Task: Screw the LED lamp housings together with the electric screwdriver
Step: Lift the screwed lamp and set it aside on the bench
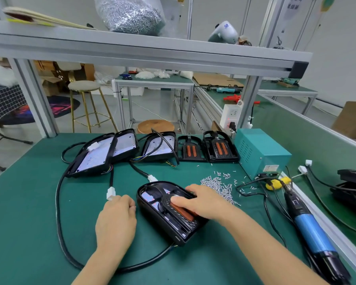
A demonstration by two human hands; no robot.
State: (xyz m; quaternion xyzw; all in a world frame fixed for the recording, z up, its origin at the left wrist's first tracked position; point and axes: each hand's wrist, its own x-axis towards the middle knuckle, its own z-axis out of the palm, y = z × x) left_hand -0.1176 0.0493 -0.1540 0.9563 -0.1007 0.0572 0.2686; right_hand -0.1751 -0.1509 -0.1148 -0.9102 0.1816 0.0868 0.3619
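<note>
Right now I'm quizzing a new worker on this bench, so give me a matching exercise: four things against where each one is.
Things:
1. electric screwdriver
2. loose screws
3. right hand
4. bag of screws

Places:
A. on the upper shelf
B. on the lamp housing
C. lying at the mat's right edge
D. scattered on the mat beside the blue box

Pairs: 1-C, 2-D, 3-B, 4-A

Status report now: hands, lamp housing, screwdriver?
Right hand flat on lamp housing. Left hand curled beside it, contents unclear. Screwdriver lies unused at right. Loose screws nearby.
</note>
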